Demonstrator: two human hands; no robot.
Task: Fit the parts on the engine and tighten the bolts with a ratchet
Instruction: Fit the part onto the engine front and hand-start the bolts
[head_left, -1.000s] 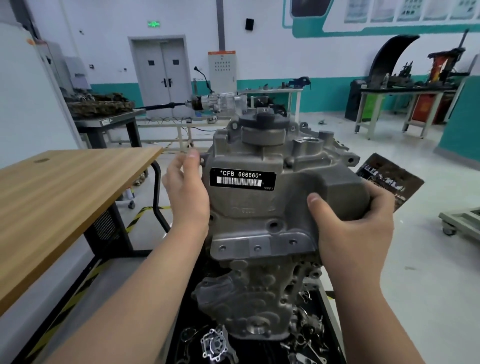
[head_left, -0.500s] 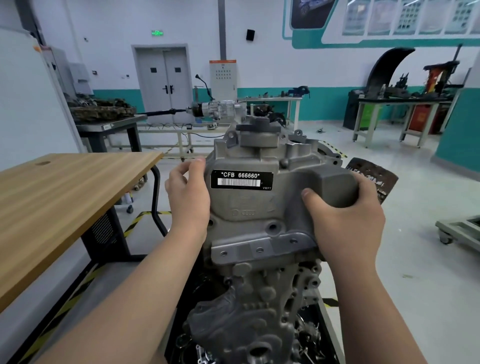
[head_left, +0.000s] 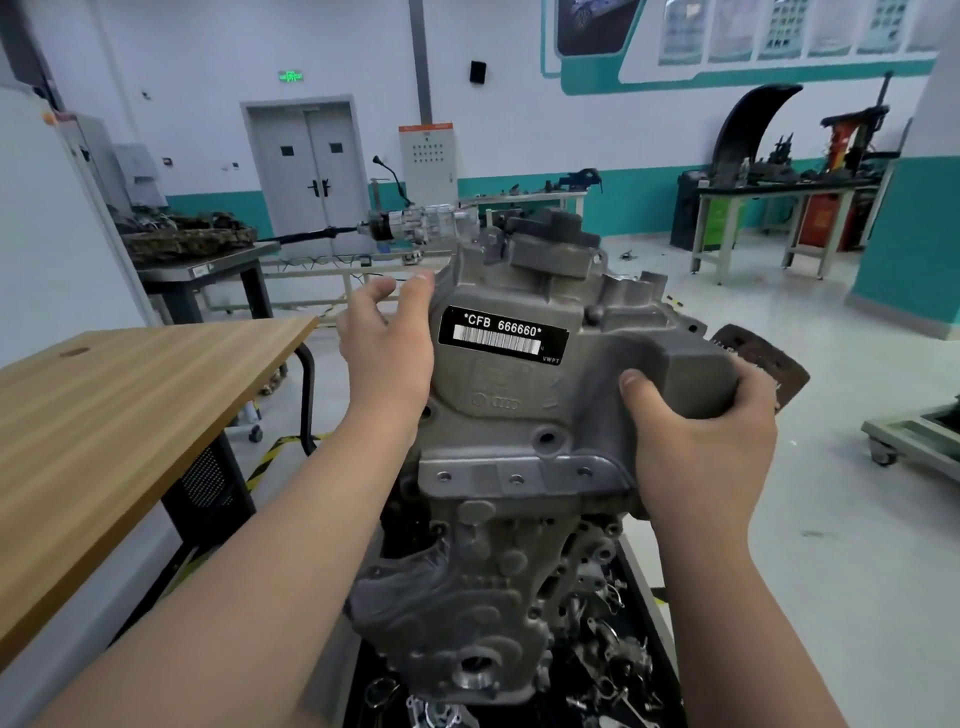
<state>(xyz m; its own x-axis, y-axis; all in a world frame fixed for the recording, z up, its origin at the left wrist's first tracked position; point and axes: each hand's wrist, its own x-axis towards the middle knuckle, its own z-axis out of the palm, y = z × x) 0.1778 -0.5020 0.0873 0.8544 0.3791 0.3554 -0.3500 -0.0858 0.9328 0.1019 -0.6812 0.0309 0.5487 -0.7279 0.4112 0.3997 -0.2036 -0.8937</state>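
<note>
- Straight ahead and close, at chest height, a grey cast housing (head_left: 519, 405) stands on top of the engine (head_left: 467, 587), its bolt flange lying along the engine's upper edge; whether the two are touching all along that joint cannot be told.
- The housing leans slightly, its top tipped away from the camera and towards the right.
- A black label (head_left: 501, 336) on its near face reads "*CFB 666660*" over a white barcode.
- The left hand (head_left: 387, 358) lies against the housing's left side, beside the label; its fingers (head_left: 418, 283) are stretched out fairly straight along the casting's edge, not wrapped round it.
- The right hand (head_left: 696, 447) grips the boxy bulge at the housing's right end: the thumb (head_left: 636, 387) presses on the near face, and the other fingers curl over the far corner.
- The engine stands upright in a black tray (head_left: 363, 675), with small loose metal parts (head_left: 608, 660) scattered round its foot.
- A wooden table (head_left: 114, 415) stands to the left, near the engine but apart from it.
- A brown mat (head_left: 769, 358) lies on the pale floor (head_left: 857, 545) behind the right hand.
- Farther back, a gearbox (head_left: 415, 223) with a long shaft rests on a frame before a grey double door (head_left: 306, 171).
</note>
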